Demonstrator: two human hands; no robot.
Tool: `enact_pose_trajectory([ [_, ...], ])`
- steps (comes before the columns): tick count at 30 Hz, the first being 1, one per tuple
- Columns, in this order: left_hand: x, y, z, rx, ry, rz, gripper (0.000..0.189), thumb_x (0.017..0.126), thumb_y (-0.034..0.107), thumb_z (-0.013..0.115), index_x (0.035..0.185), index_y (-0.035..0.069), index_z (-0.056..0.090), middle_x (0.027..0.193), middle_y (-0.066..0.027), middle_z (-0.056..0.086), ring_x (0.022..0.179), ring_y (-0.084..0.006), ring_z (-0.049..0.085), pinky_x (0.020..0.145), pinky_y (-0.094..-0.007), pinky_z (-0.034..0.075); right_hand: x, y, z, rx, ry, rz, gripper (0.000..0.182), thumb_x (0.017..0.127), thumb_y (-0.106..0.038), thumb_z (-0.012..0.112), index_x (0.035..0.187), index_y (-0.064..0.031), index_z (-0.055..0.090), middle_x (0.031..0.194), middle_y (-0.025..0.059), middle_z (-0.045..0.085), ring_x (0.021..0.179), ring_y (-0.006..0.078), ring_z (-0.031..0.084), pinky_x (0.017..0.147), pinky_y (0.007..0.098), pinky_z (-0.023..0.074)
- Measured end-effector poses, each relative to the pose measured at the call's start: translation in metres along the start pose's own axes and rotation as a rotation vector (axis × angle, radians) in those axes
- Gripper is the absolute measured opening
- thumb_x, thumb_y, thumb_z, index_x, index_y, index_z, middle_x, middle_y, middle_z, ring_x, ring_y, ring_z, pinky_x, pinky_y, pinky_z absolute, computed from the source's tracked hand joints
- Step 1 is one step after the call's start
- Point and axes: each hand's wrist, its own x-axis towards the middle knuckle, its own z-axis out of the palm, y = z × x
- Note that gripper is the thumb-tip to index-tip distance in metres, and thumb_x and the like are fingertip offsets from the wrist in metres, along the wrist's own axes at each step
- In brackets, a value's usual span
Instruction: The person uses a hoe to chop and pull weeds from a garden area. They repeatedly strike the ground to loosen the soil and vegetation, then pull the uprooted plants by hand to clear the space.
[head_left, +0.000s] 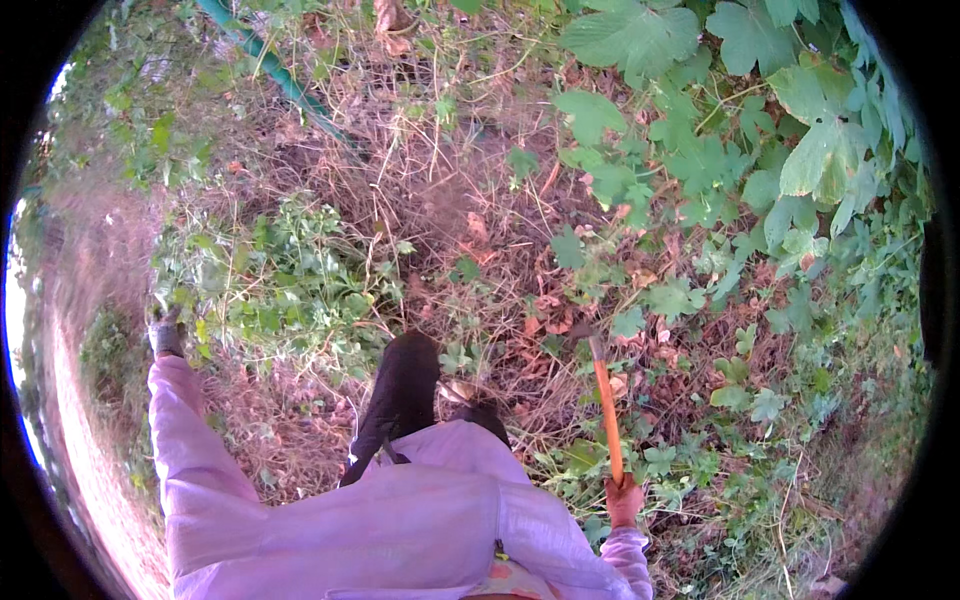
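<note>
My right hand (624, 501) grips the lower end of an orange-brown wooden handle (609, 420). The handle points forward over the weeds to a pale metal collar and a small dark metal head (584, 331). That head is blurred, so the exact kind of hand tool is unclear. On the far left my left hand (166, 330), with a grey cuff or glove at the wrist, reaches out beside a clump of leafy green weeds (300, 277). Its fingers are small and blurred among the foliage, and whether they hold any stems cannot be made out.
Large-leaved vines (705, 157) spread over the right side. Dry grass and brown dead leaves (480, 225) cover the middle ground. A green pole or pipe (274, 67) slants in at the upper left. A pale strip of ground (90, 450) runs along the left.
</note>
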Motion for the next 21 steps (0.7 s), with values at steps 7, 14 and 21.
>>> enact_pose_trajectory([
  [7, 0.130, -0.081, -0.075, 1.199, 0.137, 0.974, 0.026, 0.083, 0.015, 0.045, 0.107, 0.010, 0.056, 0.099, -0.0070, 0.061, 0.085, -0.0256, 0.058, 0.073, -0.0365, 0.045, 0.015, -0.015, 0.021, 0.065, -0.011, -0.130, 0.026, 0.063, -0.024, 0.067, 0.074, -0.0051, 0.053, 0.059, 0.0162, 0.056, 0.056, 0.0376, 0.055, 0.051, 0.0439, 0.0434],
  [14, 0.015, 0.005, 0.059, -0.002, -0.078, 0.358, 0.046, 0.077, 0.014, 0.061, 0.115, -0.002, 0.042, 0.103, -0.0138, 0.058, 0.085, -0.0256, 0.057, 0.076, -0.0311, 0.046, 0.022, -0.051, -0.024, 0.039, 0.032, -0.100, 0.021, 0.064, -0.017, 0.066, 0.069, -0.0031, 0.051, 0.057, 0.0181, 0.054, 0.052, 0.0354, 0.055, 0.049, 0.0421, 0.0418],
  [21, -0.065, 0.217, 0.064, 0.782, 0.117, 0.748, 0.060, 0.074, 0.031, 0.063, 0.122, 0.002, 0.041, 0.096, -0.0146, 0.061, 0.082, -0.0238, 0.061, 0.071, -0.0364, 0.048, 0.040, -0.048, -0.028, 0.121, -0.027, -0.158, 0.017, 0.066, -0.010, 0.063, 0.069, -0.0021, 0.048, 0.051, 0.0104, 0.046, 0.043, 0.0192, 0.044, 0.045, 0.0334, 0.0380],
])
